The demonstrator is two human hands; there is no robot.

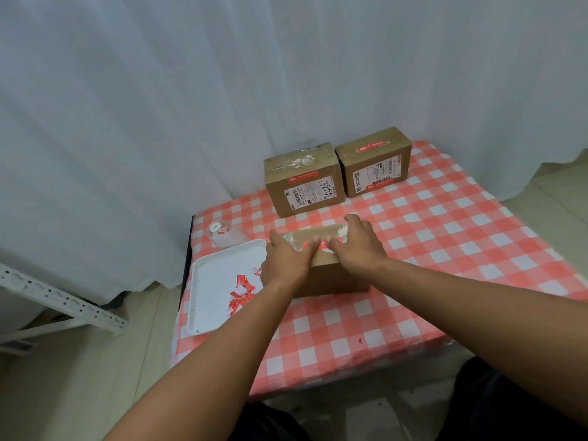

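Observation:
A brown cardboard box (331,278) stands on the red-and-white checked table (429,249), near its middle. Both of my hands are on the box's top. My left hand (284,262) grips the left end, fingers curled over the top edge. My right hand (358,241) grips the right end, its fingertips on a red-and-white label strip (321,241) that runs along the top. Torn white paper shows at both top corners. Most of the box's top is hidden by my hands.
Two more taped cardboard boxes (304,181) (375,163) stand side by side at the table's back. A white tray (219,288) with several torn red label scraps lies at the left. A roll of labels (222,233) lies behind it. White curtains hang behind.

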